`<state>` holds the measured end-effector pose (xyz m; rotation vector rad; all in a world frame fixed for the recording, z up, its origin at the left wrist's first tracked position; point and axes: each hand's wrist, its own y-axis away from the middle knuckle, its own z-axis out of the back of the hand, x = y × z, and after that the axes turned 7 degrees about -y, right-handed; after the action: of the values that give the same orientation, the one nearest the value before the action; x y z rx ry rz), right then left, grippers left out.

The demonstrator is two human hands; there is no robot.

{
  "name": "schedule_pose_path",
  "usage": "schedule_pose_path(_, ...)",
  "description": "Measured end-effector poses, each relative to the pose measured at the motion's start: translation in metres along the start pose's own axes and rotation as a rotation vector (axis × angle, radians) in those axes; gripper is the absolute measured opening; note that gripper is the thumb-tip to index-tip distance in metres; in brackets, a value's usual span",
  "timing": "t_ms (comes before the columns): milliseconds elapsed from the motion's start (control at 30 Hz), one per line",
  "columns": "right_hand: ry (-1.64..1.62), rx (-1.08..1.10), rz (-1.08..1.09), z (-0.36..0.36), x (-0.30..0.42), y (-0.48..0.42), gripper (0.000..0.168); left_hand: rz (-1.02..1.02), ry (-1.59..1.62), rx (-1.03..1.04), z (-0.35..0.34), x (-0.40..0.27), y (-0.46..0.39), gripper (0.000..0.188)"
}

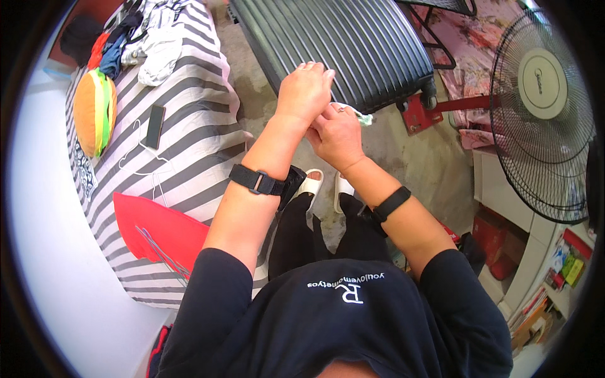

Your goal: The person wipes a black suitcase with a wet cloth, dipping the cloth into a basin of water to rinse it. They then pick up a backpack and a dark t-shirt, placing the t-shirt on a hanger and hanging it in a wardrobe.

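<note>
In the head view, my left hand [305, 92] is in front of the black ribbed suitcase [335, 42], fingers curled, its palm side hidden. My right hand [338, 134], wearing a ring, is just below and to its right, and the two hands meet. A crumpled white and pale green piece [365, 119], perhaps cloth or a wrapper, sticks out from behind the fingers of my right hand, which is closed around it. Whether my left hand also grips this piece is hidden. The suitcase lies tilted just beyond my hands, with a caster wheel [429, 97] at its near right corner.
Left is a bed with a striped sheet [203, 118], bearing clothes [158, 52], a hamburger plush [90, 113], a phone [155, 126], white wire hangers [146, 165] and red fabric [158, 231]. A pedestal fan [541, 85] stands right, above a white cabinet [501, 189].
</note>
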<state>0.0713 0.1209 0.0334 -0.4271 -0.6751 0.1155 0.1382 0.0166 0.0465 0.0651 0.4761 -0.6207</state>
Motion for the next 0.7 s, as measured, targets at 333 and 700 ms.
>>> schedule_pose_path(333,0.062,-0.296,-0.242,0.015,-0.039,0.022,0.021,-0.151,-0.153,-0.052,-0.02,0.01,0.014,0.03)
schedule_pose_path(700,0.084,-0.365,-0.234,0.021,-0.047,0.029,0.032,-0.17,-0.42,0.183,-0.02,-0.017,0.011,0.055)
